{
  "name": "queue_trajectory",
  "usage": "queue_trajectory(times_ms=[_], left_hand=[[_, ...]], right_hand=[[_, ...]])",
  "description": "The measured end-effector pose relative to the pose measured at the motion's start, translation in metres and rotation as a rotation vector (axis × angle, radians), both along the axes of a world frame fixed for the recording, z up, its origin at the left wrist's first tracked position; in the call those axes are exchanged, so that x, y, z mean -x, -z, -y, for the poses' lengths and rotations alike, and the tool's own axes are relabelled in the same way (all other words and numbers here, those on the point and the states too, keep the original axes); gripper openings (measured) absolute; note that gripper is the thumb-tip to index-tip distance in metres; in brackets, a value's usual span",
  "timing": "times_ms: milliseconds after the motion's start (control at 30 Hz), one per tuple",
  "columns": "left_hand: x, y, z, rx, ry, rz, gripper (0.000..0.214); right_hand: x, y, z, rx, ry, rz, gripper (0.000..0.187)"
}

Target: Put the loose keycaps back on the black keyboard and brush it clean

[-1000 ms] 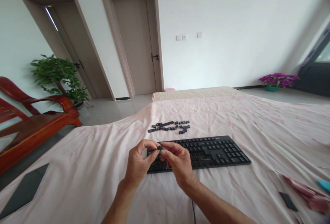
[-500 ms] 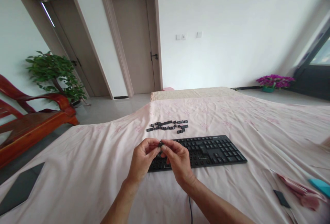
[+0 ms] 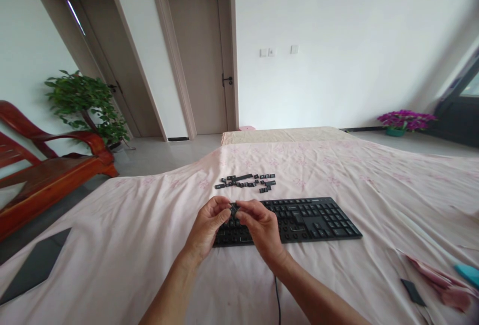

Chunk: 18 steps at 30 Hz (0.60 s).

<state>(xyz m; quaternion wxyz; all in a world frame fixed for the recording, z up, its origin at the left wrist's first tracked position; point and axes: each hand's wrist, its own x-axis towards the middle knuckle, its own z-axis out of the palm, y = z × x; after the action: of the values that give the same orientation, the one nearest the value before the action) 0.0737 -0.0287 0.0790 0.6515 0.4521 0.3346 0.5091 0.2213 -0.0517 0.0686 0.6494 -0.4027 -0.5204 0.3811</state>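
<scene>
Fingers (image 3: 252, 207) nearly closed: left hand (image 3: 205, 225), right hand (image 3: 265, 228) pinch small black piece (image 3: 234, 209) over keyboard (image 3: 318, 221)

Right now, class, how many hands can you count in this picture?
2: the left hand and, beside it, the right hand, both at the left part of the keyboard. No other hands show.

2 hands (image 3: 206, 224) over black keyboard (image 3: 318, 219)

The left hand (image 3: 205, 223) and right hand (image 3: 264, 226) nearly meet, fingers (image 3: 255, 207) curled toward the thumbs (image 3: 223, 216).
</scene>
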Motion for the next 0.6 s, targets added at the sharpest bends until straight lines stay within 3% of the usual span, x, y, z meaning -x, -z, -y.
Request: queue_trajectory(times_ms=[100, 233, 433, 600], left_hand=[[0.003, 0.000, -0.002, 0.019, 0.059, 0.027, 0.036], [0.007, 0.000, -0.003, 0.010, 0.123, 0.009, 0.037], [0.015, 0.003, -0.005, 0.014, 0.189, -0.066, 0.042], [0.010, 0.006, -0.003, 0.045, 0.237, -0.126, 0.045]], right_hand=[[-0.006, -0.003, -0.001, -0.164, 0.013, 0.173, 0.021], [-0.010, -0.007, 0.000, -0.264, -0.031, 0.350, 0.024], [-0.016, -0.015, 0.006, -0.236, -0.047, 0.576, 0.030], [-0.018, -0.022, 0.013, -0.201, -0.039, 0.741, 0.024]])
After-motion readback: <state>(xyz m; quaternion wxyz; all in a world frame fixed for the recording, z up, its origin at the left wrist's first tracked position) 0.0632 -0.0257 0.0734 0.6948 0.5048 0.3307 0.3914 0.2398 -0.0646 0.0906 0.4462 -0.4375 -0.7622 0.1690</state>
